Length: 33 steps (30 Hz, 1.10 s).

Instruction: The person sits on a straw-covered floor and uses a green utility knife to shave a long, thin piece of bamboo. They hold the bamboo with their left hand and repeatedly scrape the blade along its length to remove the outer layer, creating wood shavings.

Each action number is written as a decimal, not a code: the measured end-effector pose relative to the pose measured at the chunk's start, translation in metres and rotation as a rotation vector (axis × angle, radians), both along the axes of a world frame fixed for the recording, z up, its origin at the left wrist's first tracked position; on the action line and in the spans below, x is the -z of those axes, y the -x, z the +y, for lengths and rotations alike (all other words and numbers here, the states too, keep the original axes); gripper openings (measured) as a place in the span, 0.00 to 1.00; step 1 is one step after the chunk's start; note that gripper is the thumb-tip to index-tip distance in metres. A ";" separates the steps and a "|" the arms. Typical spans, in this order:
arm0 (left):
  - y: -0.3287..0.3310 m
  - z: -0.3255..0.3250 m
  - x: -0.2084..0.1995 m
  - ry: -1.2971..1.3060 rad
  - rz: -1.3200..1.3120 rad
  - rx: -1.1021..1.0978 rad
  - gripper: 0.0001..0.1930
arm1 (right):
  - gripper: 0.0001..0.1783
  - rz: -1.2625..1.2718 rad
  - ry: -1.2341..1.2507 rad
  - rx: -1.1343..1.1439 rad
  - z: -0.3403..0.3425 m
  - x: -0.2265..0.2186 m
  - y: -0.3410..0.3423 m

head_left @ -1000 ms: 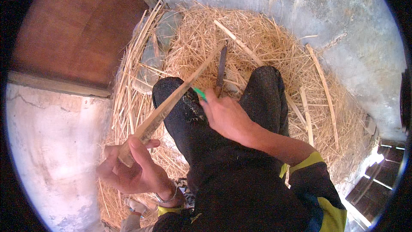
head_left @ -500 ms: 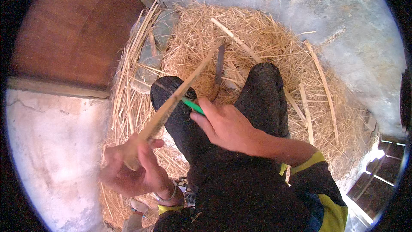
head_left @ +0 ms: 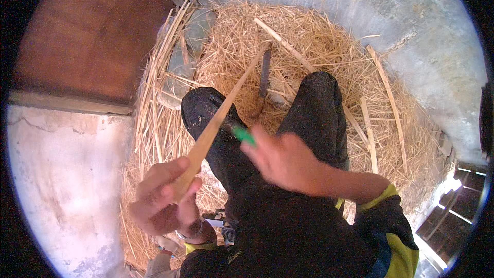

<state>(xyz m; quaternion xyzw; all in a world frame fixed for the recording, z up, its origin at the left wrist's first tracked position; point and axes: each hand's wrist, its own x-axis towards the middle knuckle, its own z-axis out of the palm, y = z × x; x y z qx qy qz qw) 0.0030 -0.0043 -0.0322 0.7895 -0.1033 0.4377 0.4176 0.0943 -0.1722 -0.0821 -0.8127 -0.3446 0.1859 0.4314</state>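
Note:
My left hand [head_left: 164, 195] grips the near end of a long flat bamboo strip [head_left: 213, 126]. The strip slants up and away over my left knee, narrowing toward its far end. To its right, my right hand [head_left: 283, 159] is closed round the green handle of a knife [head_left: 243, 135]. Motion blurs this hand, and the blade cannot be made out clearly. A small gap shows between the green handle and the strip. On the straw between my knees lies a dark-bladed tool [head_left: 264, 74] with a curved wooden handle.
Straw [head_left: 236, 31] covers the floor around my legs. Pale strips [head_left: 388, 105] lie on it at the right, and a bundle of thin sticks [head_left: 152, 103] at the left. A stained wall [head_left: 329, 0] curves behind; a brown panel [head_left: 87, 36] stands at the far left.
My right hand has drawn the knife down and right, off the strip. My left hand has shifted slightly right, and the strip has turned to show a broader, paler face.

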 end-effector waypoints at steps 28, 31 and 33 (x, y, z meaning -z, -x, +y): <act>-0.013 0.013 -0.002 0.023 -0.028 -0.202 0.16 | 0.16 -0.187 0.142 0.214 0.036 0.076 -0.052; -0.006 0.012 0.002 0.002 -0.033 -0.196 0.16 | 0.15 -0.121 0.046 0.110 0.033 0.053 -0.040; -0.009 0.010 0.002 0.020 -0.065 -0.246 0.16 | 0.14 -0.131 -0.088 0.027 0.038 0.029 -0.031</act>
